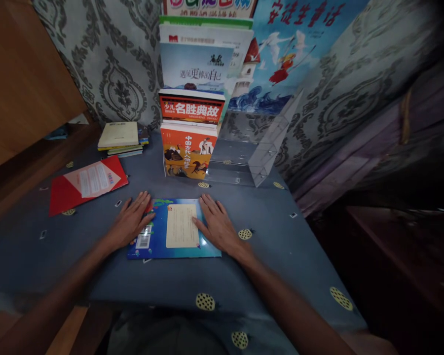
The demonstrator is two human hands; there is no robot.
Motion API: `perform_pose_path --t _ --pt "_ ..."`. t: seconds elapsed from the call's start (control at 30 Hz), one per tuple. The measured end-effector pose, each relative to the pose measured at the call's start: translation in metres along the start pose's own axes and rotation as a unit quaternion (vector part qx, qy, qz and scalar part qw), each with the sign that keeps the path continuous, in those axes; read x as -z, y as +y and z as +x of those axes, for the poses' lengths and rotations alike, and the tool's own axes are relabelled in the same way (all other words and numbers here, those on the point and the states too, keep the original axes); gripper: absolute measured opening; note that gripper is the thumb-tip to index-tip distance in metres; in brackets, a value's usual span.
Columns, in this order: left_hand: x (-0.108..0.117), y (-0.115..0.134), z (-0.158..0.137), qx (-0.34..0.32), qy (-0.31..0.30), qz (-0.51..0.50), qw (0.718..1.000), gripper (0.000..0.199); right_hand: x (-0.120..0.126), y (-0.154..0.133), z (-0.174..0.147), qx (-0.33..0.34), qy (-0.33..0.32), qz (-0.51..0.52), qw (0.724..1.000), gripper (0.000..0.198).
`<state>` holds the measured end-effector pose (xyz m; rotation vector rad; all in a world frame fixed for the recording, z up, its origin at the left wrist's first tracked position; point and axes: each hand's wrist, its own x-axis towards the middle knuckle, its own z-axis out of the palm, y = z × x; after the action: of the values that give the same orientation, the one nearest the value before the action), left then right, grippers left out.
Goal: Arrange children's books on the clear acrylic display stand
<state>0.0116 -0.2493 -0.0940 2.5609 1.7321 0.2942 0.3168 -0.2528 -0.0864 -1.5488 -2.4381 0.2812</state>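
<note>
A blue book [159,224] lies flat on the table in front of me, a cream text panel and a barcode on its upper face. My left hand [132,221] rests on its left edge, fingers stretched out. Across from it, my right hand [217,224] lies flat over the right edge, its thumb reaching toward the cream panel. Both hands are open, and neither grips the book. Just behind the book stands an orange book [187,150] in the lowest front step of a clear acrylic rack [264,158].
More books rise behind it, including a red-covered one [192,109] and a large blue one [281,54]. A red book [89,182] lies at left, near a small stack of books [119,136]. The patterned tablecloth [281,286] drops off along the right. A patterned curtain [122,79] hangs behind.
</note>
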Motion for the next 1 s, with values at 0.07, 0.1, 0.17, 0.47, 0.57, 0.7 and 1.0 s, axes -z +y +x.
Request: perform_pose_path --t 0.07,0.1,0.17,0.47,0.57,0.7,1.0 --pt "-0.002 -0.001 0.000 0.004 0.001 -0.009 1.000 0.069 0.000 0.001 0.000 0.003 0.001 0.003 1.000 0.067" --pt "-0.002 -0.001 0.000 0.005 0.003 -0.011 1.000 0.069 0.000 0.001 0.000 0.004 0.002 0.003 1.000 0.067" --pt "-0.003 0.000 0.001 0.007 0.007 -0.015 1.000 0.069 -0.001 0.002 0.001 0.006 0.005 0.002 1.000 0.068" --pt "0.001 0.006 -0.015 -0.008 -0.003 -0.018 1.000 0.068 -0.001 -0.006 -0.022 0.015 0.017 -0.015 1.000 0.067" --pt "0.000 0.010 -0.025 -0.018 0.004 -0.020 1.000 0.068 0.001 -0.011 -0.040 0.019 0.011 -0.017 1.000 0.068" --pt "0.003 0.017 -0.043 -0.026 0.013 -0.027 0.999 0.065 0.009 -0.012 -0.068 0.043 -0.013 -0.010 0.999 0.071" --pt "0.015 0.011 -0.111 -0.194 -0.012 0.025 0.981 0.119 0.029 -0.009 -0.131 0.142 -0.089 0.040 0.985 0.115"
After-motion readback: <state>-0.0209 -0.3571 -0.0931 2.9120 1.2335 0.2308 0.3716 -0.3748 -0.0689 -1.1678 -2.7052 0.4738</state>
